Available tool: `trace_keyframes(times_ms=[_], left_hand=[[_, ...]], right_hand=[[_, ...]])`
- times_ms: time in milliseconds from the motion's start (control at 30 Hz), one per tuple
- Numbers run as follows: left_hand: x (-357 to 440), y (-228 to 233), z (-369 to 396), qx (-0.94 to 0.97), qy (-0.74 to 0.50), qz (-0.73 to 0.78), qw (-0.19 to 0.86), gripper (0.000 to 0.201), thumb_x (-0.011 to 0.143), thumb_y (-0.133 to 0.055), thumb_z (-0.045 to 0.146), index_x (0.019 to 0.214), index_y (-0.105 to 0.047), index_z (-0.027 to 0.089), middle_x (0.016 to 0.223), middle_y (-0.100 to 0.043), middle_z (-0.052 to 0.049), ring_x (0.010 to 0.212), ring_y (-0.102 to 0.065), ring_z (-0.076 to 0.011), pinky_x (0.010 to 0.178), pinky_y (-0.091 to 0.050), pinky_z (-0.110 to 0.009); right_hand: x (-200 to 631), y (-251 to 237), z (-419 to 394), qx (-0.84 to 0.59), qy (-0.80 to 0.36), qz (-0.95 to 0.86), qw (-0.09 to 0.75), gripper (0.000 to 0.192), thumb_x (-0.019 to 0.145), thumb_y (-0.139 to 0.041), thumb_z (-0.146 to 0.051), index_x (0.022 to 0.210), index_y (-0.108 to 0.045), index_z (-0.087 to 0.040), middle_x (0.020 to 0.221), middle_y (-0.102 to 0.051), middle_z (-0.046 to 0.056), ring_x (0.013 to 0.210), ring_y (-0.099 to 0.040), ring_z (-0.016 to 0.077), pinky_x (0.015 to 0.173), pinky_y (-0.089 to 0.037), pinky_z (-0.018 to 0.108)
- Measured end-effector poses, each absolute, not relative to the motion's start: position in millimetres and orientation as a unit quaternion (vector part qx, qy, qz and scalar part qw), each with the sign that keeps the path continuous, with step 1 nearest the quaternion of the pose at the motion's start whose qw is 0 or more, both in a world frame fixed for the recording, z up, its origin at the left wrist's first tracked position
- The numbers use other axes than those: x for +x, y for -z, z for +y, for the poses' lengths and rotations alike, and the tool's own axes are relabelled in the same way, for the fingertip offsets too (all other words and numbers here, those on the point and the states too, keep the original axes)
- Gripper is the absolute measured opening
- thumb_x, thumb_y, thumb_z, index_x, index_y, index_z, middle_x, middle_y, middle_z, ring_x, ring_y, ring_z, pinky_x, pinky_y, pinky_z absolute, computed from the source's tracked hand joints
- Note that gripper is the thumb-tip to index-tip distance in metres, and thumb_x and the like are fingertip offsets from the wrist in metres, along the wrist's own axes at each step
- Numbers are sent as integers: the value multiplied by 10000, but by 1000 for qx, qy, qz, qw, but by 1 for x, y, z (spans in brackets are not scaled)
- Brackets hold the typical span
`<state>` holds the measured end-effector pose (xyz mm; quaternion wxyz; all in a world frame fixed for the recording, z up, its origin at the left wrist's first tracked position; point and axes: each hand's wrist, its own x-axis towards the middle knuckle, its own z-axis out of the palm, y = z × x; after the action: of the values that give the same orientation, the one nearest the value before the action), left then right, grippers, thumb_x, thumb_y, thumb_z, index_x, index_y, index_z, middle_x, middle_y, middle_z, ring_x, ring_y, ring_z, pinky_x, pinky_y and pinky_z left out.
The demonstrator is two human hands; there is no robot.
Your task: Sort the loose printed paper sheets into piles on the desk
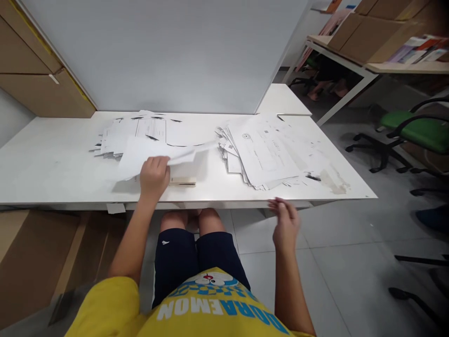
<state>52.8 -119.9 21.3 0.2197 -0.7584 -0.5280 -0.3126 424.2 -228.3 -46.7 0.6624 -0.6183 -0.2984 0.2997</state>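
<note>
1. Two heaps of paper lie on the white table (52,164), one on each side of the person's hands; the left hand (154,177) has hold of a single loose sheet (147,154) lifted off the tabletop.
2. That sheet runs from the left hand's fingers out to both sides, its far corner reaching toward the right-hand pile (266,152); just beyond the left hand, further from the person, spreads the left pile (129,131).
3. The left hand is curled shut on the sheet's near edge, knuckles up, the forearm coming straight up from under the table edge.
4. The right hand (286,224) hangs below and just in front of the table's near edge, close under the right-hand pile and touching nothing. Its fingers are loosely spread and slightly bent, holding nothing, the palm turned inward; it looks a little blurred.
5. Just right of the left hand, a thin, tan, flat thing (182,182) lies on the table under the lifted sheet; I cannot tell what it is.
6. The papers are thin white printed sheets, fanned unevenly with ragged edges. The tabletop is smooth and matt, with a smudge near its right corner. A plain pale board (168,51) stands upright behind both piles.
</note>
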Motion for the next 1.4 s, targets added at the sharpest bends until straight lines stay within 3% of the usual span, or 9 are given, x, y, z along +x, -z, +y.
trace_keyframes(times_ms=[100, 200, 367, 467, 600, 833, 1000, 1267, 1400], left_hand=[[73, 5, -175, -763, 376, -473, 226, 293, 895, -461, 153, 1105, -664, 166, 961, -718, -131, 900, -630, -257, 810, -447, -389], [101, 25, -224, -791, 396, -410, 223, 335, 869, -486, 105, 1157, -643, 175, 945, -736, -107, 905, -659, -233, 819, -469, -370], [127, 41, -255, -824, 393, -350, 211, 338, 856, -500, 38, 1112, -654, 194, 912, -752, -69, 877, -687, -191, 822, -504, -339], [128, 48, -251, -829, 399, -330, 212, 321, 827, -539, 35, 1085, -660, 185, 908, -745, -69, 901, -680, -195, 845, -510, -342], [130, 53, -238, -843, 400, -298, 201, 338, 855, -526, 190, 1172, -641, 218, 1024, -728, -96, 1054, -648, -240, 932, -497, -403], [145, 55, -227, -884, 377, -226, 159, 355, 907, -558, 387, 1199, -641, 204, 1122, -713, -100, 1170, -607, -244, 1069, -427, -412], [140, 62, -243, -911, 361, -182, 75, 557, 907, -545, 598, 1275, -602, 185, 1200, -699, -119, 1263, -569, -255, 1120, -399, -416], [82, 49, -229, -733, 417, -529, 95, 530, 949, -521, 349, 1445, -436, 180, 1336, -607, -172, 1352, -491, -313, 1114, -392, -495], [56, 34, -200, -615, 378, -692, -25, 605, 943, -490, 406, 1480, -395, 147, 1444, -518, -202, 1350, -474, -356, 1124, -377, -546]], right_hand=[[392, 39, -232, -506, -586, -339, 534, 521, 815, -629, -643, 1128, -694, -232, 1157, -727, 115, 972, -696, 251, 771, -577, 378], [375, 33, -228, -446, -691, -279, 496, 583, 788, -605, -736, 1139, -701, -280, 1270, -702, 78, 1163, -659, 294, 848, -594, 405], [381, 35, -214, -474, -687, -201, 512, 637, 725, -657, -755, 1094, -721, -240, 1177, -748, 81, 1217, -642, 331, 974, -569, 443], [392, 38, -208, -490, -673, -214, 511, 556, 726, -718, -651, 1079, -718, -220, 1111, -764, 86, 1190, -656, 337, 986, -563, 458], [395, 39, -210, -515, -648, -213, 519, 464, 664, -831, -405, 1076, -707, -233, 1077, -770, 56, 1091, -701, 310, 939, -583, 423], [372, 46, -220, -540, -621, -234, 518, 605, 592, -881, -391, 1127, -676, -197, 1090, -766, 101, 963, -721, 309, 843, -584, 427], [373, 61, -221, -593, -522, -298, 535, 563, 589, -853, -406, 1077, -689, -177, 1079, -764, 116, 960, -709, 299, 847, -562, 426], [378, 65, -224, -610, -514, -280, 534, 553, 577, -840, -392, 1057, -675, -173, 1068, -763, 119, 946, -710, 300, 823, -564, 421], [374, 65, -223, -602, -521, -275, 539, 553, 590, -835, -383, 1074, -660, -180, 1077, -760, 115, 950, -708, 293, 824, -566, 418]])
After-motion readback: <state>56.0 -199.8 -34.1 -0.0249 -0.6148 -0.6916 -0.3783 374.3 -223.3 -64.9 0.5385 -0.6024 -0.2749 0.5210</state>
